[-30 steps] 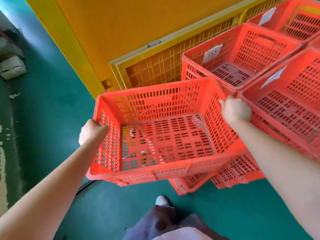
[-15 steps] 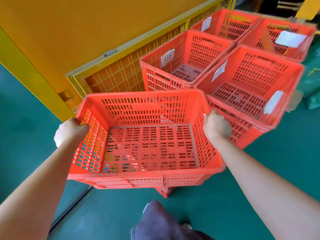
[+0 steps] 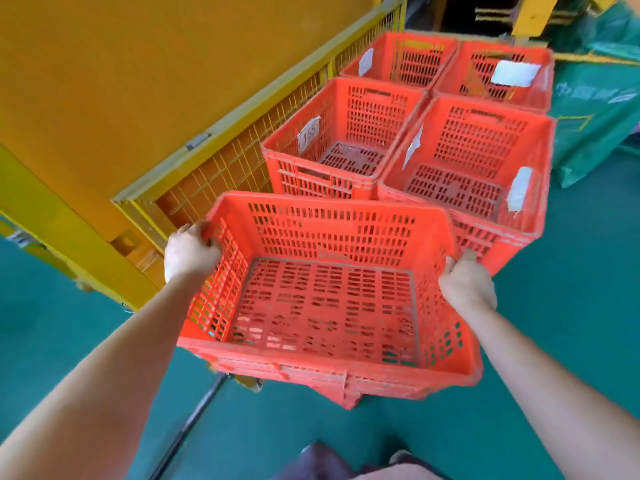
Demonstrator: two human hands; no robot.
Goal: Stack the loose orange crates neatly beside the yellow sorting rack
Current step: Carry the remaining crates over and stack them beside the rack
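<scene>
I hold an empty orange crate (image 3: pixel 325 299) at the centre of the head view. My left hand (image 3: pixel 188 251) grips its left rim and my right hand (image 3: pixel 465 284) grips its right rim. The crate sits on or just above more orange crates (image 3: pixel 346 386) whose edges show beneath it. Behind it stand several orange crate stacks: one with a "155" label (image 3: pixel 343 140), one to its right (image 3: pixel 471 161), and two further back (image 3: pixel 398 57) (image 3: pixel 498 71). The yellow sorting rack (image 3: pixel 214 157), with mesh sides, runs along the left of the stacks.
Green floor (image 3: pixel 571 306) lies to the right and in front. A green sack (image 3: pixel 595 109) sits at the far right. A dark cable or pole (image 3: pixel 194 417) runs across the floor by my feet. Yellow posts stand at the top right.
The view has swung right and back, bringing all the rear crate stacks into sight. The held crate has come down closer onto the crates beneath it. Both hands keep their grip.
</scene>
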